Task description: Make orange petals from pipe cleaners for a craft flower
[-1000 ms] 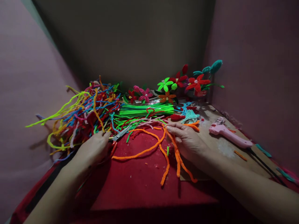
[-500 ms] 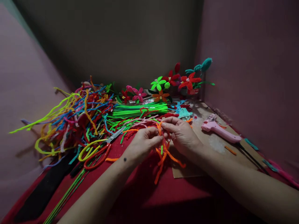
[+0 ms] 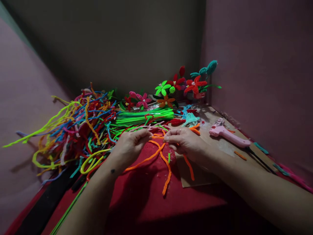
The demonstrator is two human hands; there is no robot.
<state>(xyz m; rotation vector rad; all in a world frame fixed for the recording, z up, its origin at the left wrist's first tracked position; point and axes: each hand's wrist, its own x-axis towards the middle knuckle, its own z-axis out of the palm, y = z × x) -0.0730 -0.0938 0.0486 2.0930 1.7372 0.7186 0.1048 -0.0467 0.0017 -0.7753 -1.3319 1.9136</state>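
Observation:
Between my two hands a short stretch of orange pipe cleaner (image 3: 157, 137) runs level above the red cloth. My left hand (image 3: 133, 142) pinches its left end between thumb and fingertips. At the other end, my right hand (image 3: 182, 139) has its thumb and forefinger closed on the orange piece. Below them, two more orange pipe cleaners (image 3: 167, 169) cross and hang or lie over the cloth, and another orange strand (image 3: 188, 167) comes down under my right hand. A small green piece (image 3: 169, 158) is close by.
A tangled pile of coloured pipe cleaners (image 3: 73, 127) spreads at left, partly hiding yellow-and-red scissors (image 3: 94, 161). Green stems (image 3: 144, 117) and fuzzy flowers (image 3: 166, 88) stand behind. A pink glue gun (image 3: 230, 136) rests on cardboard (image 3: 195, 173) at right.
My left hand has moved left, away from my right hand, and the orange strand is now stretched between them. The hanging orange pieces have spread out. My left forearm now covers part of the scissors.

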